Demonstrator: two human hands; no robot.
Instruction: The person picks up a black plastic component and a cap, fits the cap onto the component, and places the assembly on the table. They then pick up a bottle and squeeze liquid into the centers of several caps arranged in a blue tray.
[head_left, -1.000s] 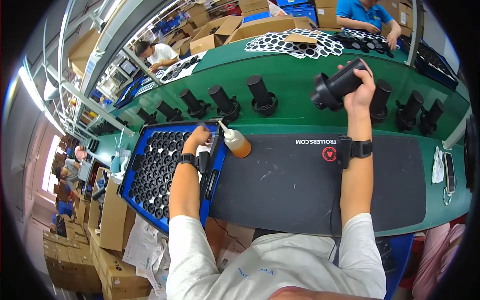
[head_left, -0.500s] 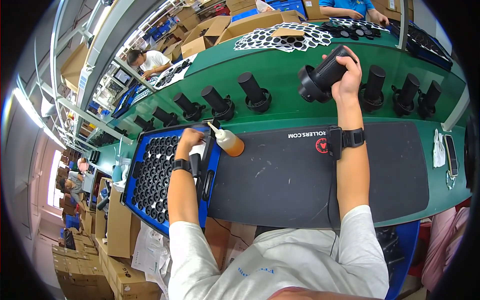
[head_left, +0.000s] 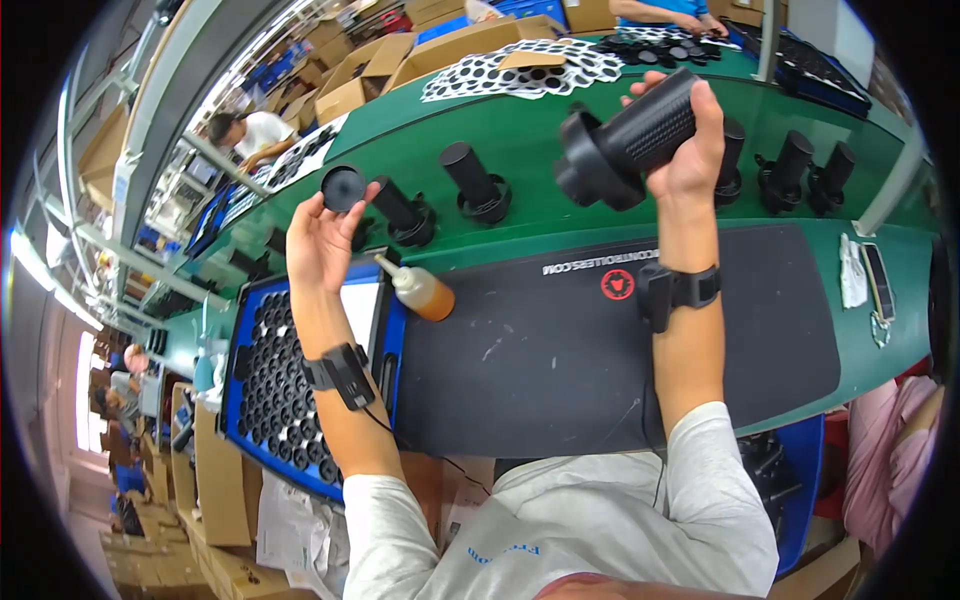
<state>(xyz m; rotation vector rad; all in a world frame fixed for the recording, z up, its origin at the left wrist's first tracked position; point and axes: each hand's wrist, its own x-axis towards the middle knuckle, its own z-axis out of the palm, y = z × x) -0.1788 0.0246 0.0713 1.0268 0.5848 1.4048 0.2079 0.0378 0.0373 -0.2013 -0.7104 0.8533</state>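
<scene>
The left hand (head_left: 322,238) pinches 1 shallow, round black cap (head_left: 343,188); the right hand (head_left: 692,158) grips a textured black cylinder (head_left: 652,128), flared collar (head_left: 592,168) toward the left hand.

A long green-topped bench (head_left: 880,365) stretches beneath the left hand (head_left: 322,240) and the right hand (head_left: 692,168), and a slanting grey metal post (head_left: 890,185) stands to the right hand's right. Far left of the left hand, a long white tube lamp (head_left: 50,280) glows near a bright, tall window (head_left: 84,400). Open brown cardboard boxes (head_left: 342,100) crowd the space beyond the left hand.
</scene>
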